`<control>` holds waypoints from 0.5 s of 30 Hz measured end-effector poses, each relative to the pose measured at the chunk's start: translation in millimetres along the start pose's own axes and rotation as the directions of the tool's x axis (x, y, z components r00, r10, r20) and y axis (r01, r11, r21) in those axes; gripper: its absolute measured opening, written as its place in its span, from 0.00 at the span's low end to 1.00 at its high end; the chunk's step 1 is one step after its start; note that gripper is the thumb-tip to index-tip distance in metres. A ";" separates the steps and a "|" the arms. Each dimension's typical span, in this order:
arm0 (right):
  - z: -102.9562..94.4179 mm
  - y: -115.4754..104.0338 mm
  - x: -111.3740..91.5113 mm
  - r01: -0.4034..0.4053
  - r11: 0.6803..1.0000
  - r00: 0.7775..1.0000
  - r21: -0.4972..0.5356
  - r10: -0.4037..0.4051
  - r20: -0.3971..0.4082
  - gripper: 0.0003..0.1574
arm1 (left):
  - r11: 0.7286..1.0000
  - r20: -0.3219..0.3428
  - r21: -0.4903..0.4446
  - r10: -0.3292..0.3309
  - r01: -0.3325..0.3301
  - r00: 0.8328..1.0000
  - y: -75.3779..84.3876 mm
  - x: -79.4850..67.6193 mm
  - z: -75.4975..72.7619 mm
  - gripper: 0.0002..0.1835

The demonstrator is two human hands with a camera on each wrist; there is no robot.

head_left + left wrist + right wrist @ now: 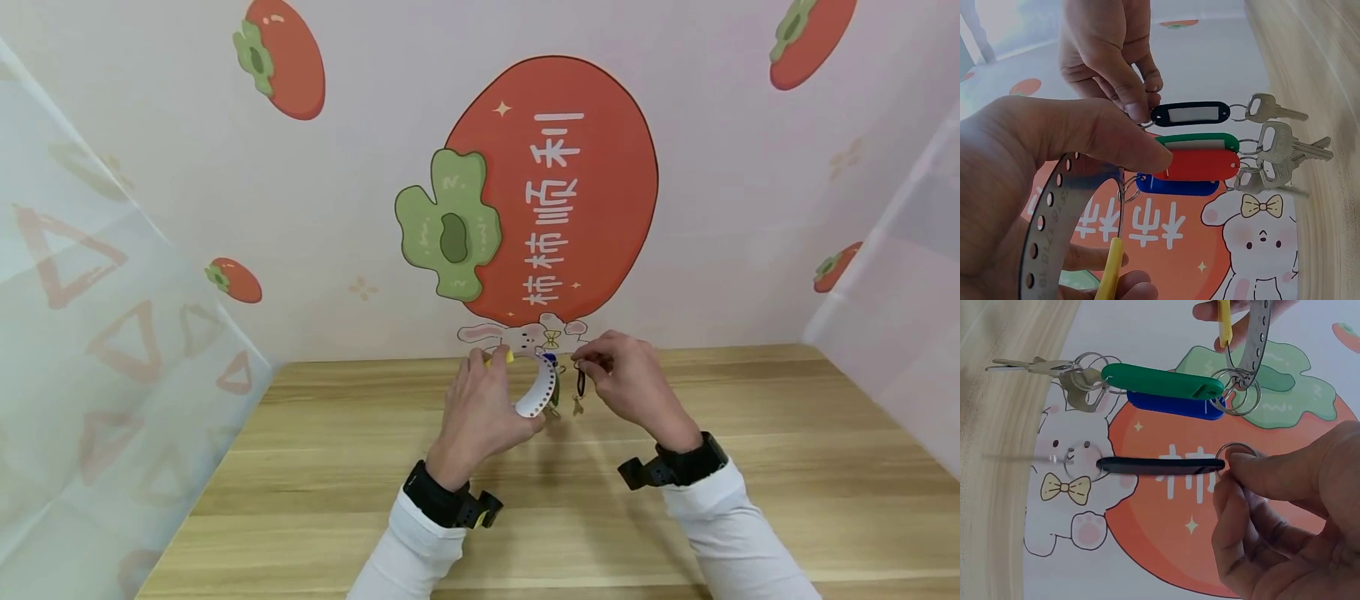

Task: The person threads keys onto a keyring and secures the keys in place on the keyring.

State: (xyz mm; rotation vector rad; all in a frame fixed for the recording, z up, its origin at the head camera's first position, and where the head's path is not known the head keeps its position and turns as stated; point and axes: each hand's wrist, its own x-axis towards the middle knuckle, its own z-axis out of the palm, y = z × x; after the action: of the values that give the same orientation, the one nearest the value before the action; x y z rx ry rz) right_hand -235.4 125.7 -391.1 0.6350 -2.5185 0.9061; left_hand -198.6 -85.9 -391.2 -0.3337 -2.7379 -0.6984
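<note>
My left hand (pixel 480 408) grips a curved metal band (pixel 1047 231) with a row of holes and printed numbers. A yellow piece (pixel 1110 272) is attached to it. From the band's end hang key tags on split rings: green (pixel 1160 381), red (pixel 1204 165) and blue (pixel 1175 187), each with keys (pixel 1279 150) below. Just right of them, my right hand (pixel 637 387) pinches the split ring (pixel 1238 447) of a black key tag (pixel 1160 466) between thumb and index finger. One key (pixel 1266 109) dangles from this tag, apart from the band.
A wood-grain table (pixel 337 492) lies beneath both hands. Close behind stands a pale backdrop (pixel 360 167) printed with persimmons and a rabbit. A translucent sheet (pixel 112 375) slopes along the left side, and another pale panel (pixel 900 333) borders the right.
</note>
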 end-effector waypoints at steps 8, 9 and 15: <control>2.4 -1.0 0.9 -0.015 1.000 1.000 0.003 0.015 -0.005 0.06 | 1.000 0.009 -0.008 -0.004 0.004 1.000 0.2 -0.1 0.7 0.54; 2.7 -1.1 0.8 -0.016 1.000 1.000 0.004 0.016 -0.008 0.06 | 1.000 0.008 -0.007 -0.003 0.003 1.000 0.1 0.0 0.8 0.54; 3.9 -1.4 0.4 -0.014 1.000 1.000 0.014 0.014 -0.014 0.08 | 1.000 0.011 -0.001 -0.009 0.009 1.000 0.3 0.2 0.5 0.52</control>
State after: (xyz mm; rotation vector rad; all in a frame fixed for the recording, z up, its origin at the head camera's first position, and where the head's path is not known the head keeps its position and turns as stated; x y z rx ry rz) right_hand -235.7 122.0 -393.1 0.6140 -2.5091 0.9312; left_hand -198.8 -85.3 -391.4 -0.3263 -2.7514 -0.7026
